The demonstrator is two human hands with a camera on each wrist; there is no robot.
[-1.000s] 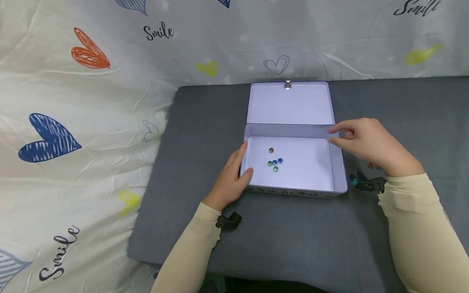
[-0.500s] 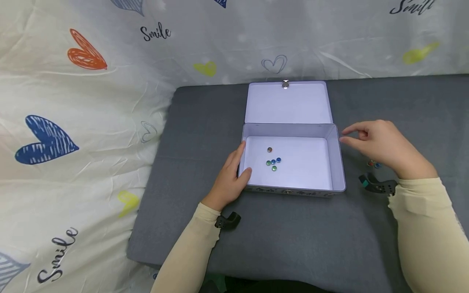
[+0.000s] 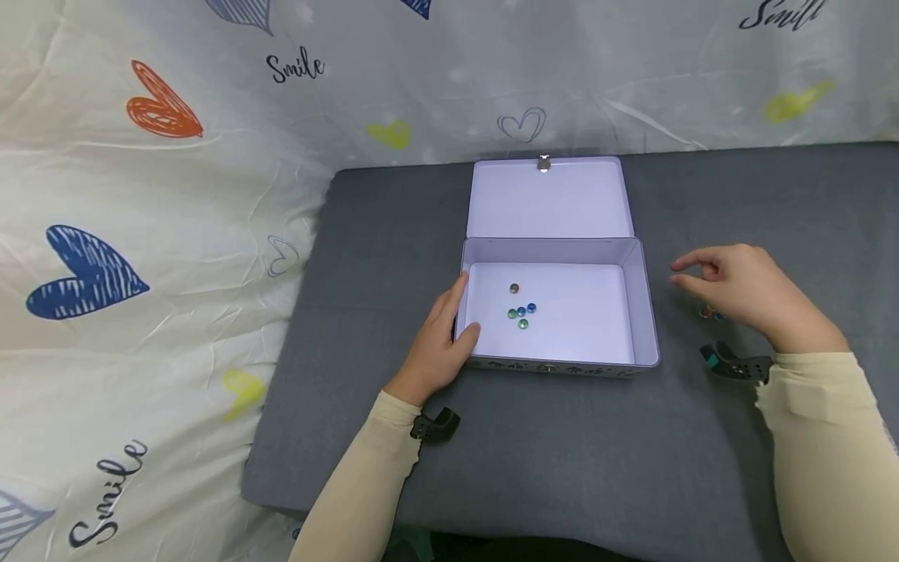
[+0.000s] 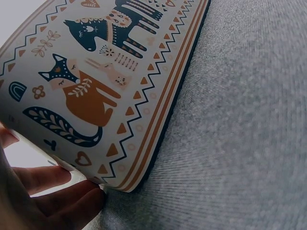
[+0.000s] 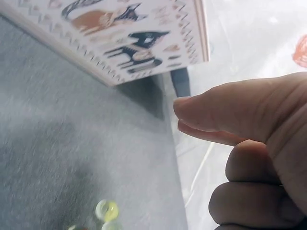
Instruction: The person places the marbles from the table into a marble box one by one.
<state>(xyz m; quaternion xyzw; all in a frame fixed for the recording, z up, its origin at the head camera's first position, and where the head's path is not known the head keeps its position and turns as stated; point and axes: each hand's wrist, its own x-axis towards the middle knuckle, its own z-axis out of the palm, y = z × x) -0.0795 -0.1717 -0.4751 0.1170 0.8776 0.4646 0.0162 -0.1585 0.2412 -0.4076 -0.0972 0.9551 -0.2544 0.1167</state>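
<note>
A tin box [image 3: 555, 248] stands on the grey cloth with its lid [image 3: 551, 199] laid back; inside it is white. On its floor lie several glass marbles: blue ones [image 3: 531, 308], green ones [image 3: 523, 324] and a brownish one [image 3: 514, 288]. My left hand [image 3: 437, 347] holds the box at its left wall, thumb over the rim. In the left wrist view, its fingers [image 4: 72, 203] touch the patterned outside. To the right of the box my right hand [image 3: 747, 289] hovers, holding nothing, thumb and index finger stretched out and slightly apart, the other fingers curled.
More marbles [image 3: 709, 313] lie on the cloth below the right hand, partly hidden by it; a yellowish one [image 5: 107, 210] shows in the right wrist view. A printed curtain [image 3: 337, 109] hangs along the back and left edges of the table [image 3: 393, 226].
My right hand has moved from over the box's right rim out to the right and slightly nearer me. My left hand stays on the box, and the marbles inside lie as before.
</note>
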